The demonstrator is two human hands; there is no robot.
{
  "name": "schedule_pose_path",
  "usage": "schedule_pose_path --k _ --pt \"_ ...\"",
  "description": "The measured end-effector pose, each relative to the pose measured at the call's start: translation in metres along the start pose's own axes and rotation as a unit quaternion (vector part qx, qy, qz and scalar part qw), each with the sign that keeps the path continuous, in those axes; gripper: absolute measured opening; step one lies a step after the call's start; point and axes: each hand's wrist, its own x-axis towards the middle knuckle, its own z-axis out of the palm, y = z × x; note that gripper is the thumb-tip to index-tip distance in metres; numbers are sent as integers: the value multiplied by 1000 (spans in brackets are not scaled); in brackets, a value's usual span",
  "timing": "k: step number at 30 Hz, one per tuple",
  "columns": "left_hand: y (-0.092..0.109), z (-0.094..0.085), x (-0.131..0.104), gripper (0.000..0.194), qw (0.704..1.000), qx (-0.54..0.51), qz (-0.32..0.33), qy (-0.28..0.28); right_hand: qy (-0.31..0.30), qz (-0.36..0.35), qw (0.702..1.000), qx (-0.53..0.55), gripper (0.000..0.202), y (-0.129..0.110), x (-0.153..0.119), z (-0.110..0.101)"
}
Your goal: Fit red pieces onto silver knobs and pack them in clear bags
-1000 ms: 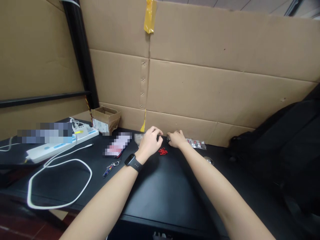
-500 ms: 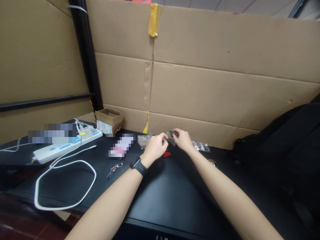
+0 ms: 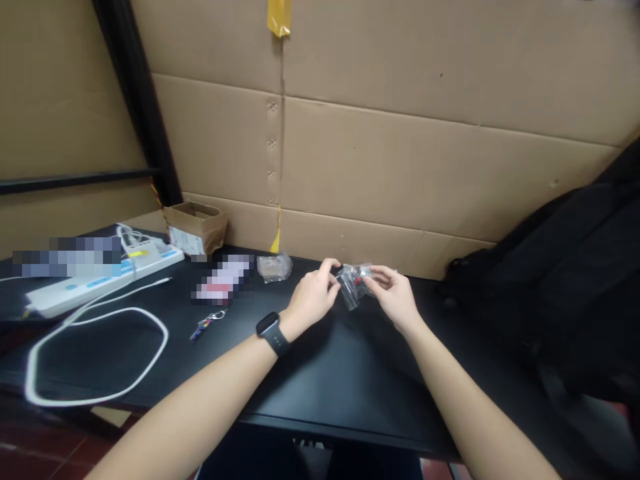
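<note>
My left hand [image 3: 314,295], with a dark watch [image 3: 269,325] on its wrist, pinches the left edge of a crinkled clear plastic bag [image 3: 351,299] above the black tabletop. From the other side my right hand [image 3: 399,299] is closed on the bag, thumb and fingers pressed together. Something small and red shows through the plastic by the right fingertips, too small to name. Left of my left hand lies another piece of clear plastic packaging [image 3: 274,267]. A keychain [image 3: 207,324] with a metal ring rests nearer to me.
A white power strip [image 3: 105,283] and a looped white cable [image 3: 95,401] lie on the left. At the back stands an open cardboard box [image 3: 197,227] against a cardboard wall [image 3: 375,173]. A black bag [image 3: 565,267] takes up the right side. A blurred-out item [image 3: 225,279] lies left of centre.
The view has tipped down and turned slightly right. My right hand has moved from the raised small bag to the plastic with red in it. The red cord no longer shows separately on the table.
</note>
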Motion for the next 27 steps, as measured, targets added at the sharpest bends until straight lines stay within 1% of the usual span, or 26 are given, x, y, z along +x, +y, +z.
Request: schedule_pose_path --k 3,5,6,8,9,12,14,16,19,22,27 --pt "-6 2 2 24 1000 -2 -5 24 12 28 999 25 45 -4 5 -15" --pt "-11 3 4 12 999 29 2 21 15 40 998 36 48 -4 7 -23" --pt "-12 4 5 9 999 45 8 18 12 45 998 45 48 -4 7 -25" --pt "-13 5 5 13 998 54 15 18 4 56 996 75 45 -4 7 -28" --pt "-12 7 4 15 999 39 12 23 4 63 993 98 44 -4 7 -29" --pt "-8 12 1 10 997 -49 -16 52 15 87 981 176 40 -8 7 -29" --pt "-6 15 -1 14 994 -95 -27 56 20 102 973 207 40 -10 7 -29" --pt "-3 17 -3 15 992 -115 -13 49 14 115 970 213 41 -11 6 -28" --pt "-2 20 -4 18 991 -125 9 52 -22 126 970 205 42 -11 4 -25" --pt "-3 22 -4 21 988 -139 -10 59 -47 128 970 201 39 -10 2 -20" --pt "-12 24 -4 22 985 -164 -36 40 -46 114 975 183 38 -7 -1 -11"
